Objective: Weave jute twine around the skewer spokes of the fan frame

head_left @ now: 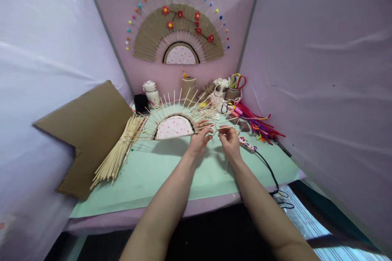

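A half-round fan frame [174, 127], covered in white cloth with pink spots and edged in dark trim, is held tilted above the table. Thin wooden sticks fan out from its curved edge, with a strand of twine [214, 129] running among those on the right. At the frame's right end, my left hand [199, 139] is closed around the lowest sticks. My right hand [230, 142] pinches the thin twine close to the stick tips, a short gap from my left fingers. Its fingertips partly hide the strand.
A bundle of sticks [118, 151] leans by a cardboard sheet [94, 130] at left. Behind stand a white bottle [151, 94], a twine spool [189, 89] and scissors [239, 81]. Pipe cleaners [260, 124] and a corded glue gun [247, 144] lie right. A finished fan [147, 43] hangs behind.
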The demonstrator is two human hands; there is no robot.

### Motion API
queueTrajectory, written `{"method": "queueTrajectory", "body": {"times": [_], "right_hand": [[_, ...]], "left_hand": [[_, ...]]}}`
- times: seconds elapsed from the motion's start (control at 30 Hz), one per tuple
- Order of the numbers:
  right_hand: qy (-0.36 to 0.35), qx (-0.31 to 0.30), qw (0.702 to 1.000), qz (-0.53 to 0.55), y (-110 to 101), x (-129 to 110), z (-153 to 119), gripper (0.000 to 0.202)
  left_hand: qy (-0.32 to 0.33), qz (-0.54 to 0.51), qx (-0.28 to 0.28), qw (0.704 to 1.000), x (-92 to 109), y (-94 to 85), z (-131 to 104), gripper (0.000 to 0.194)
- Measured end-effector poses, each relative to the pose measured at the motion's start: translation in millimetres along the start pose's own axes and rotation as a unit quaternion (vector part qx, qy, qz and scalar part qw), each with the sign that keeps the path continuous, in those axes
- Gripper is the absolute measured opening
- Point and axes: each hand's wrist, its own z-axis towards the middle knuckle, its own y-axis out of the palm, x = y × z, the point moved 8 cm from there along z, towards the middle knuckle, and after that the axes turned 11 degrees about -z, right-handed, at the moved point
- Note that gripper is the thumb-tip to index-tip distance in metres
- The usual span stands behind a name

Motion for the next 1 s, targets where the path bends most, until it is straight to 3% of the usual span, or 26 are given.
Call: {"method": "queueTrajectory", "body": {"times": [0.13,0.23,0.4,0.6,0.83,1.0], "right_hand": [[0.009,-0.016,1.000,0.010,0.4,2.8,-0.4,0.029],[0.018,-0.066,0.995,0.070,7.3,3.1,-0.8,0.040],[0.093,-0.117,0.960,0.235,22.8,-0.4,5.4,0.049],[0.168,-0.161,0.925,0.301,42.7,-12.1,17.7,0.043],[0.201,-0.146,0.913,0.323,50.9,-0.6,16.1,0.035],[0.184,-0.143,0.916,0.328,49.0,-2.8,15.3,0.033]], "left_hand": [[0.003,0.005,0.006,1.000,-1.2,-2.2,1.1,0.042],[0.010,0.002,0.012,1.000,-0.5,-2.5,1.4,0.040],[0.022,0.005,0.028,0.999,1.0,-1.3,0.0,0.035],[0.018,-0.012,0.051,0.998,-2.5,-4.0,-2.0,0.035],[-0.024,0.004,0.124,0.992,-8.8,-18.3,-14.6,0.032],[-0.092,-0.026,0.223,0.970,-5.1,-48.8,-53.4,0.039]]}}
